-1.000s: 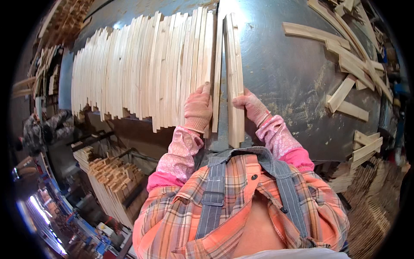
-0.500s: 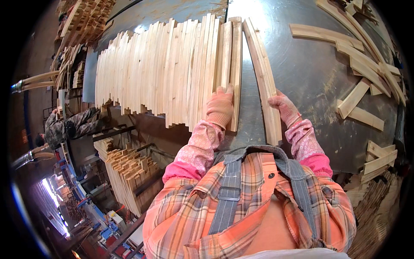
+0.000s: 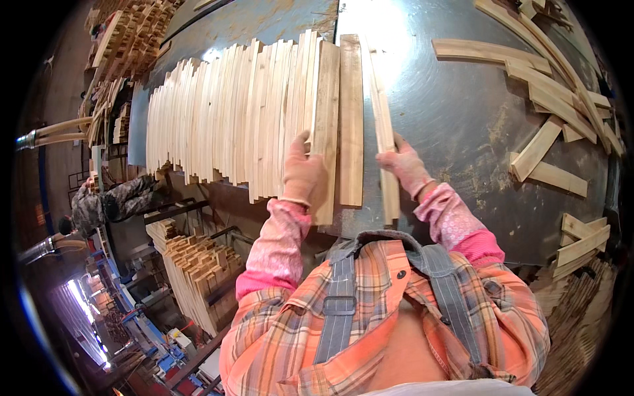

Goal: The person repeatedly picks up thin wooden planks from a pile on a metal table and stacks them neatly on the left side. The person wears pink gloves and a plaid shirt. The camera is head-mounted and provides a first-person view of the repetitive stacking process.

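My left hand (image 3: 304,174), in a pale orange work glove, is closed at the near part of a wooden board (image 3: 327,112) at the right end of a long row of wooden slats (image 3: 224,112). Its fingertips reach along the board's left side, against the row. A second wooden board (image 3: 351,119) lies flat just to the right, touched by neither hand. My right hand (image 3: 404,167), gloved too, grips a narrow wooden strip (image 3: 381,112) by its right side, thumb over the top. This strip stands apart from the flat board, with a gap between them.
Loose curved and straight wooden offcuts (image 3: 538,148) lie on the right of the metal table (image 3: 449,132). A stack of slats (image 3: 198,277) stands below the table's left side. Further left, a person in camouflage clothing (image 3: 109,201) is beside machinery.
My right hand has brought its strip left, closer to the row. My left hand has moved left, and the boards at the row's end now show their broad faces, spread apart.
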A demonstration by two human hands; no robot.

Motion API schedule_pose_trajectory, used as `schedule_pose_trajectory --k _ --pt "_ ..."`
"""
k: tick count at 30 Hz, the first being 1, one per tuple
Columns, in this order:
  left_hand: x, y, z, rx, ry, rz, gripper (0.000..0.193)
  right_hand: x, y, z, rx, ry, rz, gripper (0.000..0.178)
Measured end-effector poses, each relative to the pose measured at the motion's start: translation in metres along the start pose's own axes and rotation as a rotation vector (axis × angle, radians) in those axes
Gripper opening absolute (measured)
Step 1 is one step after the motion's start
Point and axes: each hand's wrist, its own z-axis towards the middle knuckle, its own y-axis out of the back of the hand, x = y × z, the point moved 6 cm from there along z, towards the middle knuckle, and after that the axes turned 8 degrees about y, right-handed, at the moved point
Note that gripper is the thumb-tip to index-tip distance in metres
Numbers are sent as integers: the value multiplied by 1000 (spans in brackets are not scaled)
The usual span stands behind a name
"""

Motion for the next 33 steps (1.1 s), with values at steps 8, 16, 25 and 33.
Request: schedule_pose_trajectory --k 8,16,25,33 --pt "17 62 -42 -27 43 -374 68 -4 -90 36 -32 -149 78 70" --pt "61 148 -64 -58 -92 -684 64 -7 -110 30 124 -238 661 30" --pt "131 280 -53 -91 -153 -769 63 33 -138 69 22 -22 -1133 53" --pt "182 354 -52 -122 -36 -778 62 45 -166 58 -155 -242 -1112 65"
